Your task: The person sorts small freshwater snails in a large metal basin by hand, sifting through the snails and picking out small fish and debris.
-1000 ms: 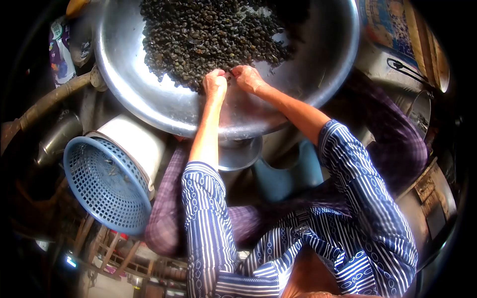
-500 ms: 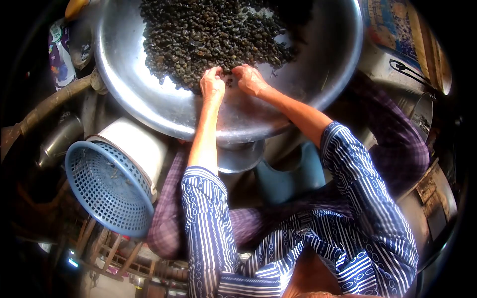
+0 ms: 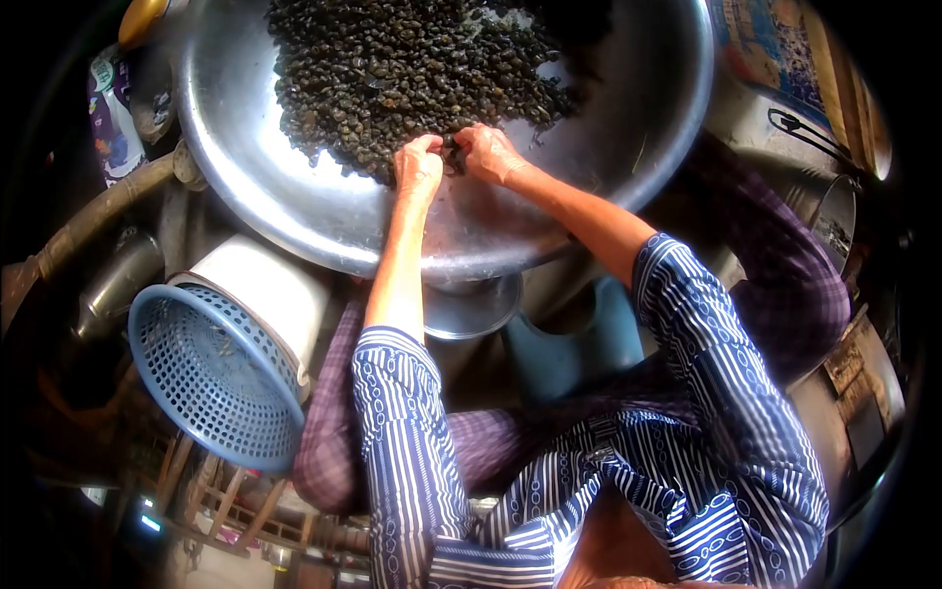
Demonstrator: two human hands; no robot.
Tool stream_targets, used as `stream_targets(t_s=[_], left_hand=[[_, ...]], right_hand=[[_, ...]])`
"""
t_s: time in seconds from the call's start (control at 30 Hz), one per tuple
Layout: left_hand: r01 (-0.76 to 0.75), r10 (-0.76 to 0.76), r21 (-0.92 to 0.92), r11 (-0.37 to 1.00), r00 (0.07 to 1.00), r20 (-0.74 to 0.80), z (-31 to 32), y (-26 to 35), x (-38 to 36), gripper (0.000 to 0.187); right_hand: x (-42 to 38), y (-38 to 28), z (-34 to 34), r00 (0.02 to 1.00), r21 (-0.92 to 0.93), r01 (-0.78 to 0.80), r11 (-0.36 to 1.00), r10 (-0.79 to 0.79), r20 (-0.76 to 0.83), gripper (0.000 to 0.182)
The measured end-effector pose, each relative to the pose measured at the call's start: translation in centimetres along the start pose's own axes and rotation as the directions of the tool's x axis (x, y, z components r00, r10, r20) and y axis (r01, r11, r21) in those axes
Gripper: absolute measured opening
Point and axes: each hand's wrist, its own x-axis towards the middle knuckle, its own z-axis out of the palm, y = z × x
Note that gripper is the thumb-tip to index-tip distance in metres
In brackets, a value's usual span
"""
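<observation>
A wide metal basin (image 3: pixel 294 221) holds a heap of small dark snails (image 3: pixel 392 79), wet and round-shelled. At the near edge of the heap my left hand (image 3: pixel 418 167) has its fingers curled into the snails; the fingertips are partly hidden. Close beside it, my right hand (image 3: pixel 488 152) is also curled, with thumb and fingers drawn together over the snails. A few dark snails lie in the small gap between both hands. Whatever is pinched in either hand is too small or hidden to make out.
A blue plastic colander (image 3: pixel 216 378) leans against a white bucket (image 3: pixel 260 290) at lower left. Below the basin are a metal pot (image 3: pixel 471 312) and a blue plastic stool (image 3: pixel 574 344). A purple packet (image 3: pixel 116 123) stands left; a metal container (image 3: pixel 834 221) stands right.
My hands have come slightly nearer each other, both still curled at the heap's near edge. The basin appears shifted a little left and up in view.
</observation>
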Motion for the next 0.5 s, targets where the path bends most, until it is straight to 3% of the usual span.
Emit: stream_targets(t_s=[0.07, 0.13, 0.2, 0.37, 0.43, 0.5], left_hand=[[0.063, -0.061, -0.073, 0.995, 0.998, 0.030, 0.0, -0.3, 0.2, 0.028], [0.124, -0.115, -0.149, 0.981, 0.991, 0.065, -0.1, -0.3, 0.3, 0.028], [0.270, -0.216, -0.320, 0.908, 0.957, 0.193, -0.2, -0.2, 0.1, 0.030], [0.290, -0.216, -0.343, 0.893, 0.947, 0.238, 0.0, 0.1, -0.4, 0.031], [0.447, -0.357, -0.295, 0.844, 0.881, 0.312, 0.1, 0.8, -0.3, 0.026], [0.475, -0.381, -0.300, 0.827, 0.867, 0.321, 0.0, 1.6, -0.4, 0.022]], right_hand=[[-0.1, -0.1, 0.0, 1.000, -0.030, -0.006, 1.000, 0.006, -0.003, 0.032], [-0.7, 0.1, 0.0, 1.000, 0.103, 0.007, 0.995, -0.010, 0.029, 0.028], [-0.4, 0.3, 0.1, 0.999, 0.097, -0.016, 0.995, 0.012, 0.041, 0.027], [0.1, 1.5, 1.2, 0.996, 0.137, -0.077, 0.988, 0.072, 0.043, 0.027], [0.2, 1.7, 1.1, 0.990, 0.054, -0.089, 0.995, 0.083, 0.115, 0.027], [0.1, 1.8, 0.9, 0.985, 0.042, -0.117, 0.992, 0.111, 0.132, 0.026]])
